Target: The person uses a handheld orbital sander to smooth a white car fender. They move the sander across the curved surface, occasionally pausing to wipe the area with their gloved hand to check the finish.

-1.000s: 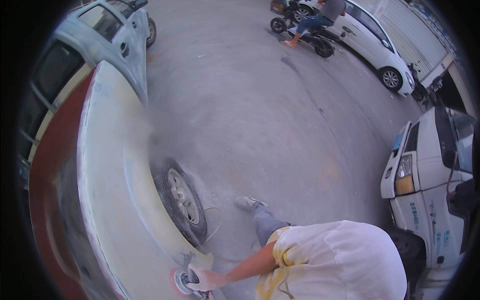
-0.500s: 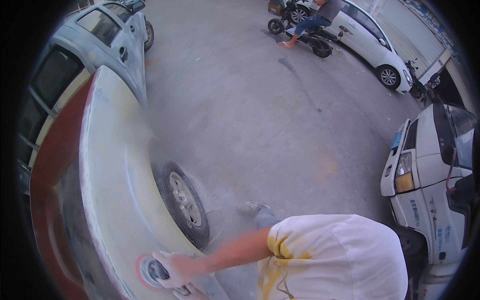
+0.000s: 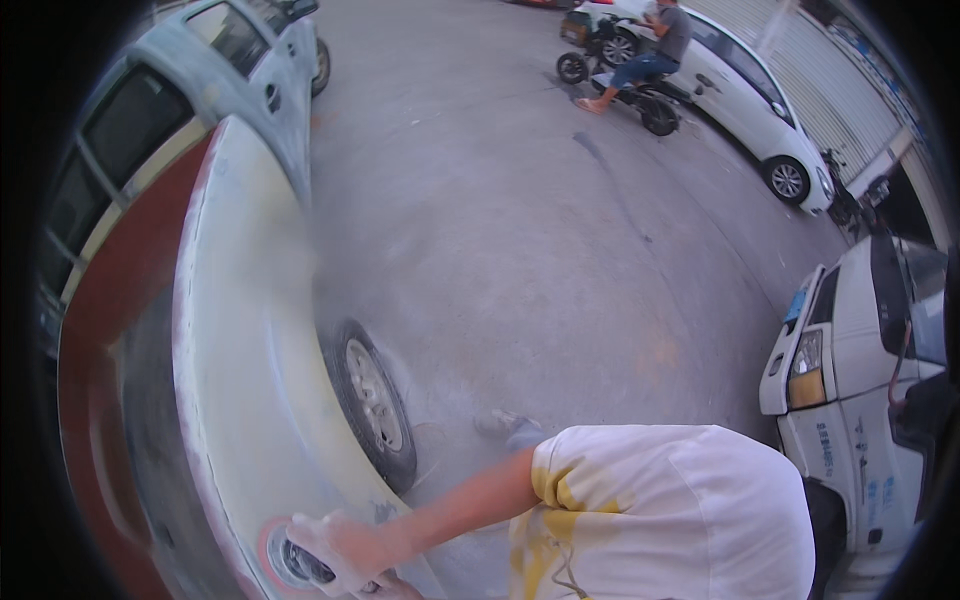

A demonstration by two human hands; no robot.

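A round-pad sander (image 3: 283,560) with a reddish rim lies against the pale, primed side panel (image 3: 245,330) of a vehicle. My right hand (image 3: 345,552), dusted white, is closed over the top of the sander, its forearm reaching in from a white sleeve with yellow stains. Lower down, at the bottom edge, part of my left hand (image 3: 397,590) shows, closed round the sander's dark rear end; most of it is cut off. The panel curves over a wheel (image 3: 375,400) close to my right arm. Reddish-brown inner bodywork (image 3: 95,400) borders the panel's left edge.
A grey-blue vehicle (image 3: 240,80) stands at the far left, close to the panel. A white truck (image 3: 850,390) is on the right. Farther back, a person (image 3: 655,55) sits on a scooter (image 3: 645,100) beside a white car (image 3: 745,95). My shoe (image 3: 500,422) rests on the concrete floor (image 3: 500,250).
The view has shifted slightly, so the background sits lower and farther right. The sander and my right hand appear slightly farther left and lower in the picture, still against the panel.
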